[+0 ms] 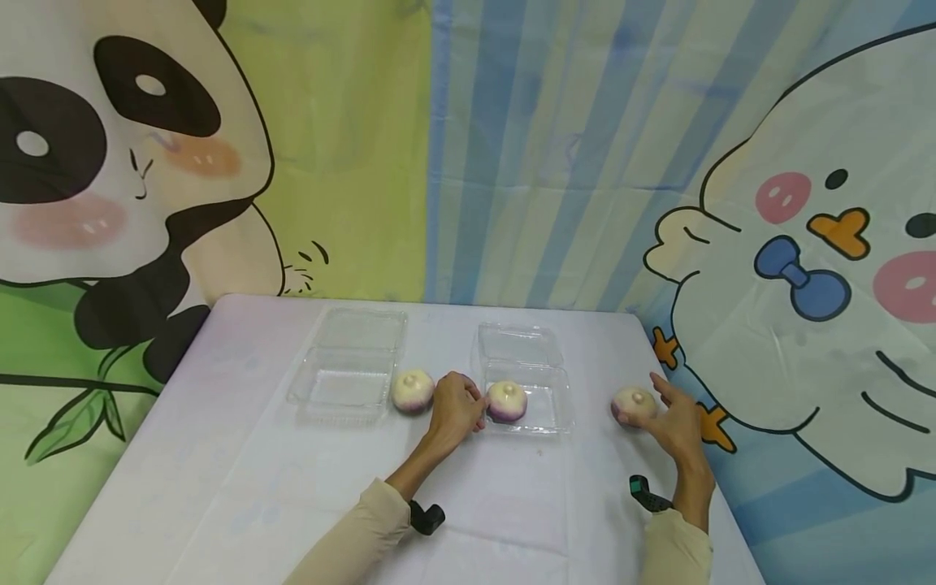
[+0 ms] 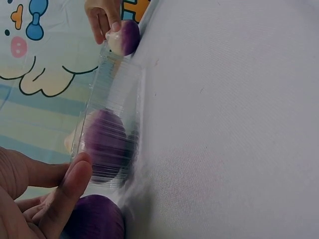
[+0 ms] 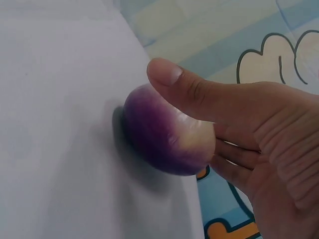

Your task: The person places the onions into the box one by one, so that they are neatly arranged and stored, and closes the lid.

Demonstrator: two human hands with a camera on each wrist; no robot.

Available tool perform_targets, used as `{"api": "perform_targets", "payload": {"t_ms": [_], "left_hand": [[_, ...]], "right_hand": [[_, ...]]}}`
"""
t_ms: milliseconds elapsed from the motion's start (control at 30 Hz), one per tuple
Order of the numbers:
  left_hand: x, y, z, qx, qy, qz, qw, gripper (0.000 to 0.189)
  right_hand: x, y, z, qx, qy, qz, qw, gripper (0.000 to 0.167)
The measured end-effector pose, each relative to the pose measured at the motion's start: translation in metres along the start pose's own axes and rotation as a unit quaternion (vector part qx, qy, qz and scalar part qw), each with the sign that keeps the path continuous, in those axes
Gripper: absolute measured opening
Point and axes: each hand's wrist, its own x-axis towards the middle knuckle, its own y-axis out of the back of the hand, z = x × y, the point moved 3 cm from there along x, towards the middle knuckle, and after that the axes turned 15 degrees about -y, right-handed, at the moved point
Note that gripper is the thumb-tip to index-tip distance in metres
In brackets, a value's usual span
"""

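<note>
My right hand [image 1: 676, 422] is at an onion-like purple-and-white bulb [image 3: 164, 134] on the right of the table. The thumb lies across the bulb, and the other fingers are behind it, loosely spread. An index finger stands apart from it in the head view. My left hand [image 1: 455, 410], its fingers bent, is between two more bulbs. Its thumb and a finger pinch the near edge of a clear plastic container [image 2: 114, 84]. Inside that open container sits one bulb [image 1: 508, 401]. Another bulb [image 1: 413, 392] rests on the cloth just left of the left hand.
A second clear container [image 1: 344, 382] stands open on the left, its lid folded back. White cloth [image 1: 241, 487] covers the table. Behind it hangs a cartoon-printed curtain [image 1: 351, 162], also along the right edge.
</note>
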Motion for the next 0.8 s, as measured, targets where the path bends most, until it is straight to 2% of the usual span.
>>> {"api": "perform_targets", "payload": {"t_ms": [133,367,800], "left_hand": [[0.000,0.000,0.000,-0.004,-0.002,0.001,1.0000,0.017],[-0.001,0.000,0.000,-0.005,0.008,-0.001,1.0000,0.017],[-0.001,0.000,-0.001,-0.009,-0.001,0.002,1.0000,0.017]], "right_hand": [[0.004,-0.005,0.010,0.002,-0.001,-0.008,1.0000,0.108],[0.008,-0.014,0.026,0.021,-0.015,0.004,0.9997,0.111],[0.008,-0.024,0.030,0.035,-0.014,0.014,0.9992,0.101]]}}
